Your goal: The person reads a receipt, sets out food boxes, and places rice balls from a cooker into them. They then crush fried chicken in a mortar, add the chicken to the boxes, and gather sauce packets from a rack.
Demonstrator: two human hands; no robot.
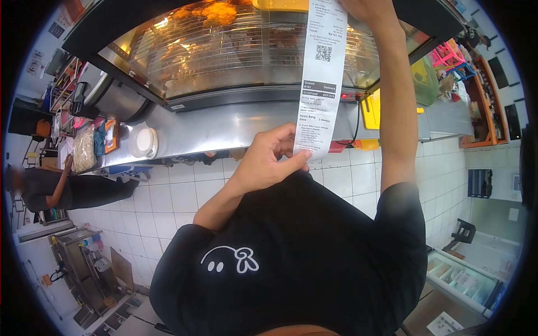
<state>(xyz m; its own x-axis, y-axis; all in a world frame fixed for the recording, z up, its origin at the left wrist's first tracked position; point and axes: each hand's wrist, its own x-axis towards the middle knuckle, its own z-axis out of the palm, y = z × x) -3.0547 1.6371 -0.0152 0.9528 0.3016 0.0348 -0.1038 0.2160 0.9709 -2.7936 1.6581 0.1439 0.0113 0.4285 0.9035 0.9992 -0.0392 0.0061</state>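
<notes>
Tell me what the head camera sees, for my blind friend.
The left hand pinches the lower end of a long printed receipt and the right hand holds its top. Behind it stands a glass warmer of fried food.

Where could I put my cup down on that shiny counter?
The steel counter is bare between the white lid and the receipt. Another bare stretch lies right of the yellow board. The left end, around the food bag, is crowded.
</notes>
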